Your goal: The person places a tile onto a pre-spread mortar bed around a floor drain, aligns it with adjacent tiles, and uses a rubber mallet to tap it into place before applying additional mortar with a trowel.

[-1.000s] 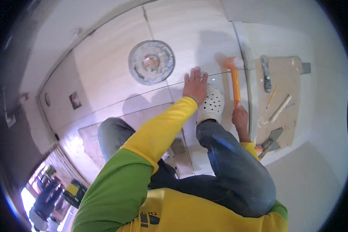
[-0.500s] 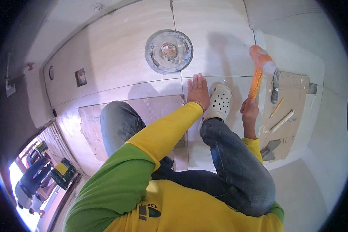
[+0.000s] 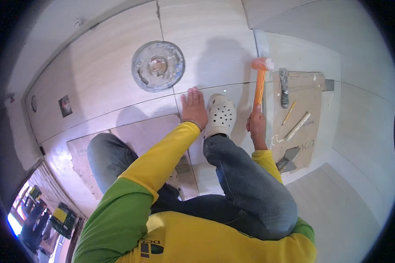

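Observation:
My left hand [image 3: 194, 106] lies flat on the large pale floor tiles [image 3: 219, 57], its fingers stretched out near a joint between tiles. Gripped in my right hand [image 3: 256, 125] is an orange-handled mallet [image 3: 260, 85]. Its orange and white head is low, over or against the tile edge beside a grey strip; I cannot tell whether it touches. My foot in a white perforated clog [image 3: 221, 115] is between the two hands. Ahead of my left hand sits a round, grey-smeared suction cup or disc [image 3: 158, 66].
On cardboard [image 3: 309, 98] at right lie a dark-smeared tool [image 3: 284, 89], a yellow pencil [image 3: 289, 112], a white stick [image 3: 297, 126] and a putty knife [image 3: 289, 158]. More cardboard [image 3: 140, 133] lies under my left knee. A square cutout [image 3: 65, 106] is at left. A person [image 3: 33, 228] is at lower left.
The mallet has come down toward the floor with my right hand. My left hand stays flat on the tile. The whole view has shifted, so the scene appears farther left.

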Available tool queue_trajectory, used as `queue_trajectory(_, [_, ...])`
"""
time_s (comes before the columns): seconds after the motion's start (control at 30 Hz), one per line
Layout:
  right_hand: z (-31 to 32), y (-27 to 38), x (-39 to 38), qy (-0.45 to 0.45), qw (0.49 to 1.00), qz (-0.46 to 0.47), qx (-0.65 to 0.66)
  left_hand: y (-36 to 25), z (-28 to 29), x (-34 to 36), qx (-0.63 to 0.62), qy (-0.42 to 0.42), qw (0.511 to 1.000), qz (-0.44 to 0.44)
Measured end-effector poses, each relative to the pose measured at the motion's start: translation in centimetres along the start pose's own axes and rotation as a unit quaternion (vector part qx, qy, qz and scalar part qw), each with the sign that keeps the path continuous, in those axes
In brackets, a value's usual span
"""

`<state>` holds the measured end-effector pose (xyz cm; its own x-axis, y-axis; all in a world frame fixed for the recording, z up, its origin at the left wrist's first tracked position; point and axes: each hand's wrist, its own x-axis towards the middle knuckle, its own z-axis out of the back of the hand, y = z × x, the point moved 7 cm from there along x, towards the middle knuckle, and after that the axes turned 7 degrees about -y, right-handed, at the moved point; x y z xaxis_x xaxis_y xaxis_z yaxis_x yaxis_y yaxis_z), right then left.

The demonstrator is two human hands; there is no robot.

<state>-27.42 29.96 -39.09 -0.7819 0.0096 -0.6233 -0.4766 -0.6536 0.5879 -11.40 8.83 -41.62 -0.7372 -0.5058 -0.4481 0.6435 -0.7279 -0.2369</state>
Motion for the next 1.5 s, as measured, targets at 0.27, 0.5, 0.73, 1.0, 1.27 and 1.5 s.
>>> queue_trajectory(0.27, [-0.4, 1.0, 3.9, -0.023, 0.982, 0.144, 0.116, -0.8, 0.5, 0.0, 0.005, -0.008, 1.0, 0.001])
queue_trajectory(0.5, [0.0, -0.4, 4.7, -0.01, 0.975, 0.216, 0.054, -1.1, 0.1, 0.0, 0.02, -0.032, 0.999, -0.016])
queue_trajectory(0.73, [0.5, -0.3, 2.9, 0.017, 0.998, 0.016, -0.064, -0.3, 0.2, -0.6, 0.0, -0.063, 0.998, -0.009])
queue_trajectory(1.0, [0.2, -0.3, 2.6, 0.015, 0.998, 0.005, -0.056, -0.3, 0.6, -0.6, 0.008, -0.015, 1.0, 0.003])
queue_trajectory(1.27, [1.3, 0.9, 2.5, -0.036, 0.994, 0.09, -0.042, -0.2, 0.3, -0.6, -0.026, -0.036, 0.999, -0.004])
queue_trajectory(1.5, [-0.1, 5.1, 3.4, -0.002, 0.985, 0.17, 0.02, -0.3, -0.2, -0.3, 0.028, -0.019, 0.999, -0.005])
